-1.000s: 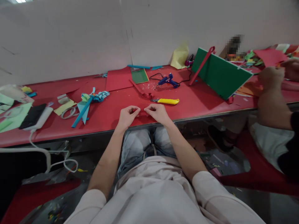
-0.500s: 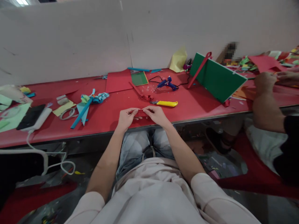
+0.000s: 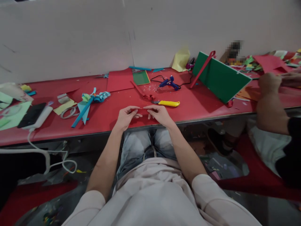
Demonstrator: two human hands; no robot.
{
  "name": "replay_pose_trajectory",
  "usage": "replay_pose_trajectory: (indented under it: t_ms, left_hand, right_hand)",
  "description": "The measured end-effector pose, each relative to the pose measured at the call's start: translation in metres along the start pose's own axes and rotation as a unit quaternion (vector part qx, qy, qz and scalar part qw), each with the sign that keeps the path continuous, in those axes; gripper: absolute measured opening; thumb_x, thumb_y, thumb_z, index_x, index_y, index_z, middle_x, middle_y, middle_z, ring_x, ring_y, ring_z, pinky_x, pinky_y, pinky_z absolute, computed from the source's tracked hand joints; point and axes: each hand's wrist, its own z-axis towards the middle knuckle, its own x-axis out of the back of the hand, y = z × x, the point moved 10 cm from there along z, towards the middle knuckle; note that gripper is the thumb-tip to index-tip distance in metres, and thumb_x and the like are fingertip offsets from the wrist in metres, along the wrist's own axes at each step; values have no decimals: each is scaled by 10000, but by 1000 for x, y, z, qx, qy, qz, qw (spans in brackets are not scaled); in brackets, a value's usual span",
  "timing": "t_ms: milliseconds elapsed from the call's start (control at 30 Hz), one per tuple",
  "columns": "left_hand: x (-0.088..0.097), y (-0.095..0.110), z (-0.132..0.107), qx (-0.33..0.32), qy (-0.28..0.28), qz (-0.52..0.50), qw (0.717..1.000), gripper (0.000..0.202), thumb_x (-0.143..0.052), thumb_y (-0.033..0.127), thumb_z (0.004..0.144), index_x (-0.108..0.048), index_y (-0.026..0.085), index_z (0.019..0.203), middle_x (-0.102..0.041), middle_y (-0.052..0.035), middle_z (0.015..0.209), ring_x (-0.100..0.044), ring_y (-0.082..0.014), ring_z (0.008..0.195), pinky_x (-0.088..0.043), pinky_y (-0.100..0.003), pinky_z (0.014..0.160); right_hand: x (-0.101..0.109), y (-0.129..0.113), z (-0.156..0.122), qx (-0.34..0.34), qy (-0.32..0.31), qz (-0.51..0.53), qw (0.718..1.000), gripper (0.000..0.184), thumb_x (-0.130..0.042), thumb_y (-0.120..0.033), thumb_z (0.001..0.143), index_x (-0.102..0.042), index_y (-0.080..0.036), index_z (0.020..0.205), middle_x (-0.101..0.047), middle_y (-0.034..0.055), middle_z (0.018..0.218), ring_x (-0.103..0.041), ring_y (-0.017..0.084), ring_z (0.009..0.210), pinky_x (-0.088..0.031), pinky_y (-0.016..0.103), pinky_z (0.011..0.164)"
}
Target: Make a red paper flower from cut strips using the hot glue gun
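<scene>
My left hand (image 3: pixel 127 117) and my right hand (image 3: pixel 159 116) face each other just above the front of the red table. Each has thumb and forefinger pinched, with the other fingers curled loosely. Between the fingertips runs a thin red paper strip (image 3: pixel 141 109), hard to make out against the red tabletop. Beyond the hands lie a yellow utility knife (image 3: pixel 169 103) and a curled red paper piece (image 3: pixel 147 97). A blue glue gun (image 3: pixel 169 83) with a small red light rests further back.
To the right a green board (image 3: pixel 219 78) leans with a red strip over it. On the left are blue paper pieces (image 3: pixel 84 108), tape rolls (image 3: pixel 68 112) and a phone on a white power bank (image 3: pixel 35 116). Another person's forearm (image 3: pixel 270 103) is at far right.
My fingertips have drawn slightly apart and the hands have risen a little. The view has shifted slightly; the things on the table lie as before.
</scene>
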Motion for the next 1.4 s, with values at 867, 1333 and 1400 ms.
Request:
replay_pose_trajectory:
  t_ms: [867,1333,1400]
  left_hand:
    - [4,-10,7,-29,57,27,998,518,-847,634,766,-808,135,899,-819,-100,820,-823,-258,737,-706,-382,760]
    - [11,-11,6,-37,89,29,995,530,-841,650,759,-745,145,884,-750,-55,713,-791,-223,627,-641,-289,598]
    - [11,-7,5,-44,85,29,995,543,-826,653,775,-749,148,957,-752,-51,745,-788,-207,635,-623,-274,591]
  right_hand:
    - [-2,21,6,-51,47,23,997,272,-736,-396,853,-847,-158,922,-790,54,700,-731,161,537,-582,257,560]
    - [6,16,3,-32,73,41,996,366,-731,-435,856,-840,-180,1094,-789,35,782,-675,126,545,-582,264,588]
    - [7,11,3,-16,68,30,997,366,-724,-362,856,-834,-189,1159,-801,29,827,-684,123,606,-599,275,680]
